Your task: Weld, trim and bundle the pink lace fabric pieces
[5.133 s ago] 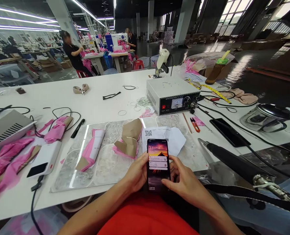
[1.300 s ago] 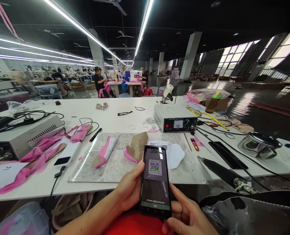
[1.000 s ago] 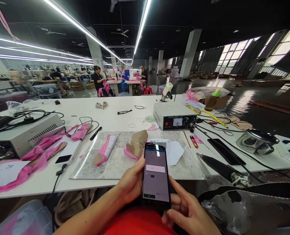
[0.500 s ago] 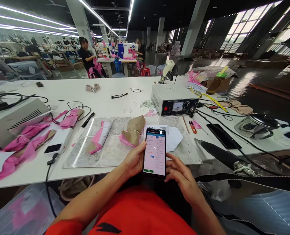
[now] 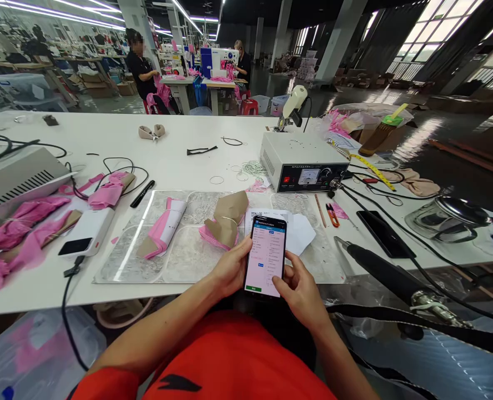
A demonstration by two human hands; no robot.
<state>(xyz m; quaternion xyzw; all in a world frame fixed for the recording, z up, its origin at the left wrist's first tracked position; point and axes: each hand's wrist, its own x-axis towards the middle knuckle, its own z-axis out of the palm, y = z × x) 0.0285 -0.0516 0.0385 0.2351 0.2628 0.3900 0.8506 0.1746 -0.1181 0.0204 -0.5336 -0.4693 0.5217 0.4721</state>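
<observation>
A lit smartphone [image 5: 265,250] stands tilted toward me at the table's front edge, its screen showing a page of small text. My left hand [image 5: 233,269] is closed round its left side, thumb along the edge. My right hand [image 5: 300,286] wraps its right side, with the thumb over the lower right of the screen. Behind the phone lies white paper [image 5: 301,236], partly hidden. To the left, on a clear plastic mat [image 5: 188,266], rest a tied pink and tan fabric bundle [image 5: 225,219] and a rolled pink and white one [image 5: 165,228].
A white control box [image 5: 305,158] with a dial stands behind. To the right are orange-handled snips [image 5: 333,215], a second phone [image 5: 385,233], a glass jar [image 5: 442,219] and a corded black handpiece [image 5: 380,269]. A white power bank [image 5: 86,233] sits left. Two people work at sewing machines beyond.
My right thumb has moved from beside the phone onto the lower right of its screen. The view has tilted slightly downward. My left hand keeps its hold.
</observation>
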